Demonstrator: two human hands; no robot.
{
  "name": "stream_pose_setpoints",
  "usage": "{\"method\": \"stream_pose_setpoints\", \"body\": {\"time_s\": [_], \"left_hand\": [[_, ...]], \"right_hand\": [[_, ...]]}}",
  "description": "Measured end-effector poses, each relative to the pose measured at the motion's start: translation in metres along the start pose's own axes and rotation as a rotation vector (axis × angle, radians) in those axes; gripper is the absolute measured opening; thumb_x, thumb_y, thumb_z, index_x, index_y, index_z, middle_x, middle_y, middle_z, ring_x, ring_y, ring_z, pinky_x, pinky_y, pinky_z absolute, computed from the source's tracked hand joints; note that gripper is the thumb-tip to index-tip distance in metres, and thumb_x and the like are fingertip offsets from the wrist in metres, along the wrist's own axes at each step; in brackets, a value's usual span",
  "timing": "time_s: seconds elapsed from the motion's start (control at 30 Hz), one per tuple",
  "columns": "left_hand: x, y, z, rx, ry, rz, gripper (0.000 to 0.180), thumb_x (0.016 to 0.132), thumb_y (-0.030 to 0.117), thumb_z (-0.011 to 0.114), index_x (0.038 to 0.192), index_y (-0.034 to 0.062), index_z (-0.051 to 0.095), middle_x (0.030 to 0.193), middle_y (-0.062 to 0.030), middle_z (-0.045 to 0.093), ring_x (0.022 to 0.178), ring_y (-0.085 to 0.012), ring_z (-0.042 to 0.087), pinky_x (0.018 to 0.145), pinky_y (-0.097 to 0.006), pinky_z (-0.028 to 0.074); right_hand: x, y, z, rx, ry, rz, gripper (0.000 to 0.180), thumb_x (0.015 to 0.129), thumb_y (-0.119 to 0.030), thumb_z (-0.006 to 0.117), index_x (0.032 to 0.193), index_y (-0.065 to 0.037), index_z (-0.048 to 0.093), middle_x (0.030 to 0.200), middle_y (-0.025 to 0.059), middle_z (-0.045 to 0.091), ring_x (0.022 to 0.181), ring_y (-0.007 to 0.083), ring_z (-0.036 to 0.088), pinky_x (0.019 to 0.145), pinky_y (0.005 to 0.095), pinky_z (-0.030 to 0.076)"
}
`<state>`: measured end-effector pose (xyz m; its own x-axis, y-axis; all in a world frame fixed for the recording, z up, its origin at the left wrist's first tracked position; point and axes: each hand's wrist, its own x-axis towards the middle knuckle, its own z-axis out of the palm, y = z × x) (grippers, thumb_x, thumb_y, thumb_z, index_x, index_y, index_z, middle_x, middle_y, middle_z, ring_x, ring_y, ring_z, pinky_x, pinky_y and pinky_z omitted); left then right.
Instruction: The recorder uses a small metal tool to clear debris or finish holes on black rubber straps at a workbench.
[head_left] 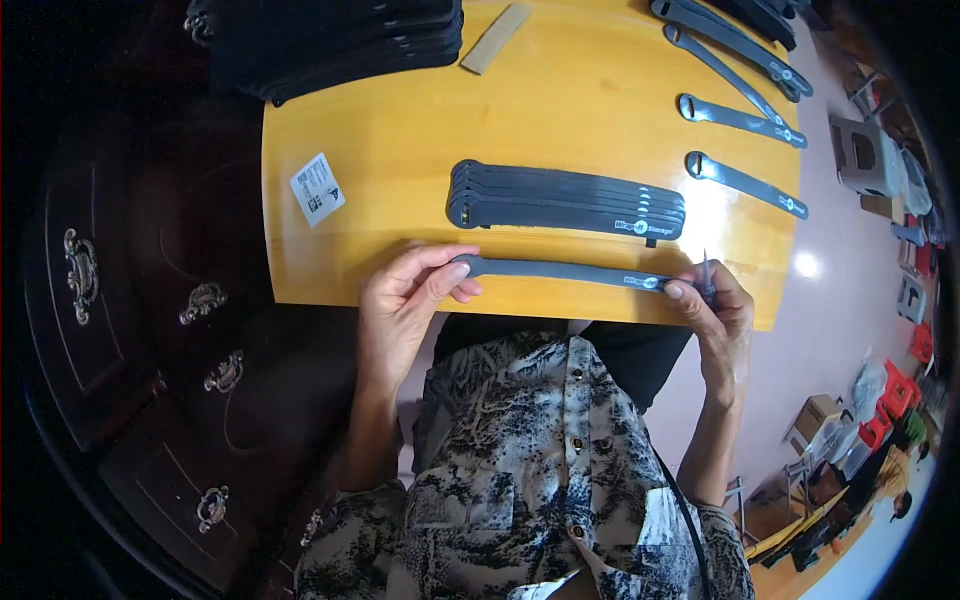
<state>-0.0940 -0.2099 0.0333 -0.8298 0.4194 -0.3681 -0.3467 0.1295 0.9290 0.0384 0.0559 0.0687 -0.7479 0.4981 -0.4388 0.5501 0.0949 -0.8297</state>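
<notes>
Stretched level near the table's front edge is a dark grey cable strap [560, 270] with a rounded end and a light printed mark. My left hand [412, 290] pinches its rounded end between thumb and fingers. At the other end my right hand [718, 302] grips it, with a small dark pointed piece showing by the fingers that I cannot make out. Just beyond the held strap lies a neat, fanned stack of similar straps [560, 198]. Single straps [745, 184] lie apart at the table's right side.
The yellow table [380, 130] carries a white label [317, 190] at left and a tan strip [497, 38] at the far edge. A tall black pile of straps [350, 50] stands far left. Dark drawers [120, 290] flank the left; a grey plastic stool [866, 158] stands beyond, right.
</notes>
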Motion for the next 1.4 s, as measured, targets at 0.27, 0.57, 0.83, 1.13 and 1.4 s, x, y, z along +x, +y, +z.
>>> {"method": "stream_pose_setpoints", "body": {"time_s": [0.27,0.57,0.83,1.13,1.4], "left_hand": [[0.008,-0.004,0.013,0.295,0.229,0.207,0.014,0.085,-0.003,0.065,0.099,-0.0011,0.066,0.082,-0.0028,0.063,0.068,-0.0052,0.056,0.062,-0.019,0.045],[0.013,-0.001,0.018,0.261,0.304,0.16,0.014,0.083,-0.003,0.067,0.095,-0.0009,0.06,0.078,-0.0033,0.064,0.067,-0.0037,0.055,0.06,-0.019,0.045],[0.015,0.004,0.016,0.253,0.307,0.164,0.013,0.083,-0.002,0.067,0.094,-0.0009,0.06,0.077,-0.0031,0.064,0.066,-0.0034,0.055,0.058,-0.019,0.045],[0.016,0.0,0.015,0.236,0.3,0.165,0.013,0.083,-0.002,0.068,0.093,-0.0006,0.06,0.077,-0.0027,0.064,0.065,-0.0032,0.054,0.058,-0.018,0.044],[0.016,0.002,0.014,0.268,0.31,0.174,0.012,0.082,-0.003,0.068,0.091,-0.0004,0.06,0.076,-0.0028,0.064,0.065,-0.0035,0.055,0.058,-0.019,0.045]], "right_hand": [[-0.003,-0.001,-0.001,0.157,0.023,0.071,0.023,0.088,-0.023,0.069,0.099,-0.003,0.067,0.08,0.0021,0.068,0.076,0.0073,0.06,0.073,0.021,0.047],[0.001,0.001,0.001,0.054,0.131,0.053,0.022,0.085,-0.026,0.073,0.088,-0.005,0.066,0.074,0.0008,0.065,0.07,0.0068,0.056,0.069,0.0204,0.042],[0.003,-0.001,0.003,0.072,0.133,0.048,0.022,0.084,-0.025,0.073,0.087,-0.004,0.066,0.073,0.0004,0.063,0.069,0.0066,0.054,0.068,0.0205,0.041],[0.004,-0.001,0.005,0.02,0.159,0.059,0.022,0.084,-0.025,0.073,0.084,-0.005,0.066,0.071,-0.0018,0.061,0.065,0.0047,0.049,0.062,0.0196,0.036],[0.004,0.002,0.008,0.048,0.167,-0.002,0.02,0.085,-0.024,0.073,0.082,-0.005,0.066,0.07,-0.003,0.06,0.064,0.0032,0.047,0.06,0.0181,0.034]]}}
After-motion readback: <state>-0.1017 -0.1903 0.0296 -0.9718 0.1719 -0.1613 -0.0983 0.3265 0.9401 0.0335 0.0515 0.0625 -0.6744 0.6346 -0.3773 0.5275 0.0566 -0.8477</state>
